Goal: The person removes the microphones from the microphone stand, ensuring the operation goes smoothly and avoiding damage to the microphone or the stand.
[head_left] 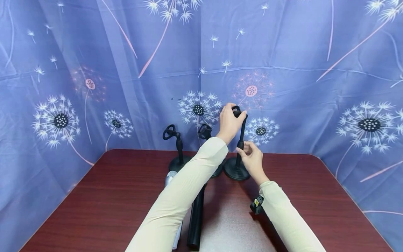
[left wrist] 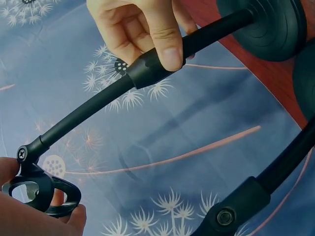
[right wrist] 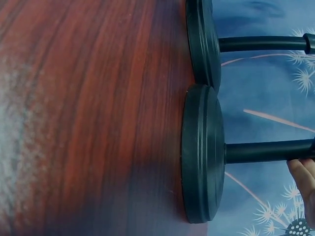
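Observation:
A black desktop microphone stand [head_left: 237, 169] stands upright on its round base near the table's back edge. At its top, my left hand [head_left: 230, 122] grips the ring-shaped microphone clip [left wrist: 45, 184] between thumb and fingers. Lower down, the thumb and fingers of my right hand [head_left: 253, 161] pinch the thicker collar [left wrist: 150, 70] on the pole. In the right wrist view only a few fingers of the right hand [right wrist: 305, 182] show, against the pole [right wrist: 266, 151]. The base [right wrist: 202, 157] sits flat on the tabletop.
Two more black stands with clips, a left one [head_left: 179, 147] and a middle one [head_left: 205, 131], stand to the left. My left forearm partly covers the middle stand, a silver-headed microphone [head_left: 171, 175] and a long black tube [head_left: 196, 224]. A flowered blue curtain [head_left: 283, 87] hangs behind the table [head_left: 126, 196].

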Demonstrator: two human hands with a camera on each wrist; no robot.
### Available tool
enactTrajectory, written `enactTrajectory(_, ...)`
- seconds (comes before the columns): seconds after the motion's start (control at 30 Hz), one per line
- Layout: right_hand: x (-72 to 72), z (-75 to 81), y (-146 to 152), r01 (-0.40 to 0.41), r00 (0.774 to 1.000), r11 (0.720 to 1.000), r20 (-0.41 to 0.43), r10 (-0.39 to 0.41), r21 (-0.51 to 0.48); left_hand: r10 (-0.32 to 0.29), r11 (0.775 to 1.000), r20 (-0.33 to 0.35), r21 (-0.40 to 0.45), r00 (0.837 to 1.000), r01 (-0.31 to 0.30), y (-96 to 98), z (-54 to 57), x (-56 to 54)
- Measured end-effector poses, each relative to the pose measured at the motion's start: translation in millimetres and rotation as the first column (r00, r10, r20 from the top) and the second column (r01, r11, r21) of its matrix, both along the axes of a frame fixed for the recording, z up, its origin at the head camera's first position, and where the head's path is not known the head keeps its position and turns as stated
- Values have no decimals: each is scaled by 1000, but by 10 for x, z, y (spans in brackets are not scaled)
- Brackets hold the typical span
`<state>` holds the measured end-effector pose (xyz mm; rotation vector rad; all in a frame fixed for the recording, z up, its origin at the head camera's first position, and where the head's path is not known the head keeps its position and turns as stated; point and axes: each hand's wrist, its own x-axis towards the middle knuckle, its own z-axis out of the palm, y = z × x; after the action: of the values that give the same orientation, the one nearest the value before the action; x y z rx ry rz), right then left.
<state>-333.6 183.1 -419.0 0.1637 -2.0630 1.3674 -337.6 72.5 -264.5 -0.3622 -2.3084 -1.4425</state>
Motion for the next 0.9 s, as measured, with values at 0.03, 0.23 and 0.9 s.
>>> enactTrajectory(0.03,0,0,-1,-2,1000,1000,1,2,-2,2,1000,9,2,1000,-2,-1,3,0)
enactTrajectory(0.23,12,11,-4,-19,1000,1000,-21,18,-10,10,999,73,31,997,-12,-2,44,8)
enactTrajectory(0.9,16,16,3,7,1000,1000,22,-7,-1,59,989,149,-140,987,-37,31,82,30)
